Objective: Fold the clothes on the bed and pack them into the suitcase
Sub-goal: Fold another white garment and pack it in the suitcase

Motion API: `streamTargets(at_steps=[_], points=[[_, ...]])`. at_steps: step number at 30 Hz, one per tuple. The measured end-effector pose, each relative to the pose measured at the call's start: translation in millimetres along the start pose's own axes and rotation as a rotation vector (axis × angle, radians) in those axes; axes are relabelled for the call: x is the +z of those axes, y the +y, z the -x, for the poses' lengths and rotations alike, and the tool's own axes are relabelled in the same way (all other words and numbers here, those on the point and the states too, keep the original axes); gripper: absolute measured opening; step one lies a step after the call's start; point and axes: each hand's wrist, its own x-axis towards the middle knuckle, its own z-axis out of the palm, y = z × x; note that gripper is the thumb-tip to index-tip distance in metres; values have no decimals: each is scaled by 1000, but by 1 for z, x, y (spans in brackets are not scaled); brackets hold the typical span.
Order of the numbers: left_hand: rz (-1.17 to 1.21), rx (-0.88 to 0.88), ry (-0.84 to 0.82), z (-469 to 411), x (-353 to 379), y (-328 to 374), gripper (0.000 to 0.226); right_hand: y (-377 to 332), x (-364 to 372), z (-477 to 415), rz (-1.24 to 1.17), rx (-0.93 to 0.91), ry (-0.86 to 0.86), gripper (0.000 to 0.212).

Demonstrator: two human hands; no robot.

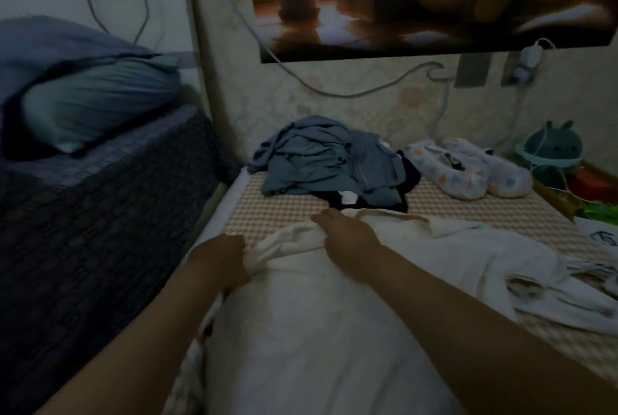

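A white garment [301, 307] lies spread over the checked bed mat [277, 210] in front of me. My left hand [222, 259] grips its bunched top-left edge. My right hand [344, 234] holds the same bunched edge a little further right, fingers curled into the cloth. Beyond them a heap of blue-grey clothes [321, 160] sits on a dark garment [368, 204] near the wall. More white cloth [535, 291] trails off to the right. No suitcase is in view.
Two spotted white slippers [468, 170] and a green plush toy [551, 150] lie at the back right by the wall. A higher bed with a dark cover [83, 214] and a pillow [97, 103] stands to the left. Cables [351, 93] hang along the wall.
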Motion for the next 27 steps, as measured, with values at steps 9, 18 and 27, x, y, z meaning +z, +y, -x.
streamTargets(at_steps=[9,18,27], points=[[391,-153,595,-35,-36,-19,13,-10,23,-36,-10,74,329,21],[598,-289,346,-44,24,-39,86,0,24,-51,36,297,-91,87],[1151,-274,569,-27,-25,-43,24,-54,47,-32,-120,125,-122,62]])
